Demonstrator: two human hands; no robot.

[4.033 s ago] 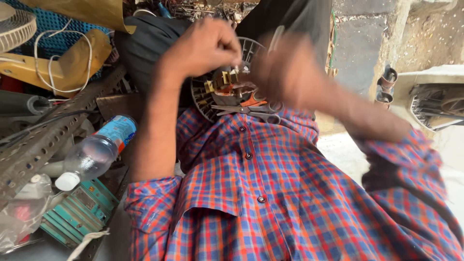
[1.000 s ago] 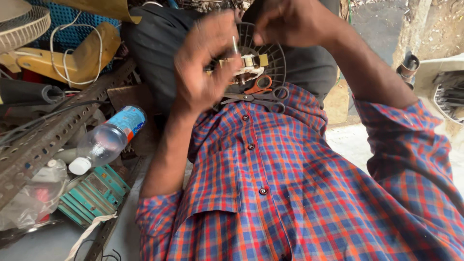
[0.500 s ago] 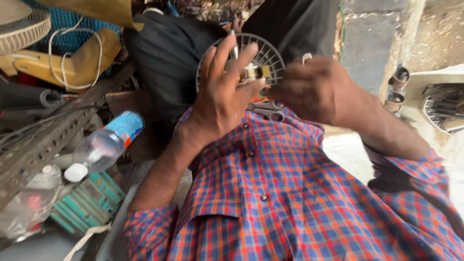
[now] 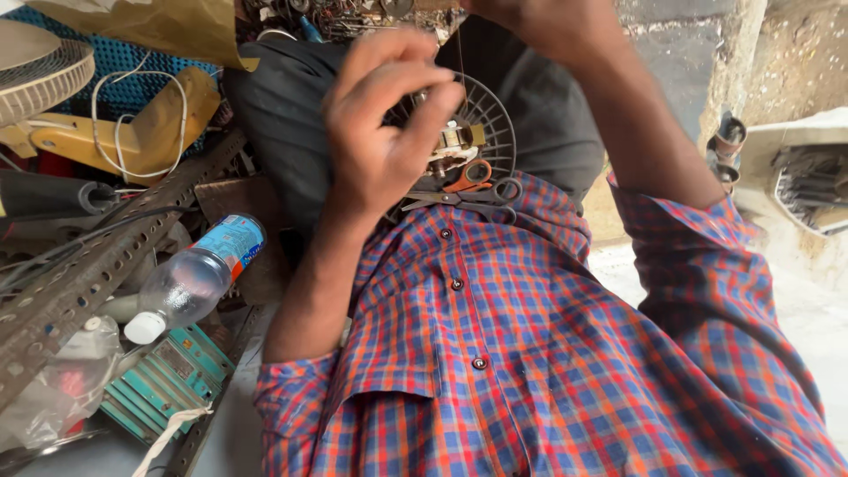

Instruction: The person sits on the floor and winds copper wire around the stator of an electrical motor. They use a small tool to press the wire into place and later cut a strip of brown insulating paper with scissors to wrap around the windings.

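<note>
A round grey ribbed fan disc (image 4: 491, 113) with a small motor core (image 4: 453, 140) rests on my lap, against my checked shirt. My left hand (image 4: 378, 132) curls over the disc's left side, fingertips pinched at the core. Raised to the top edge of the view, my right hand (image 4: 549, 26) is closed on a thin wire (image 4: 459, 55) that runs straight down to the core. Orange-handled scissors (image 4: 466, 187) lie just below the disc on the shirt.
To the left lie a clear plastic bottle (image 4: 196, 276) with a blue label, a green finned metal block (image 4: 159, 382), a perforated metal angle bar (image 4: 84, 274), a yellow plastic part with a white cord (image 4: 141, 124) and a fan grille (image 4: 40, 75). A concrete wall stands at the right.
My right hand has risen from beside the disc to the top of the view, drawing the thin wire taut. My left hand has stayed on the disc, its fingers now curled down.
</note>
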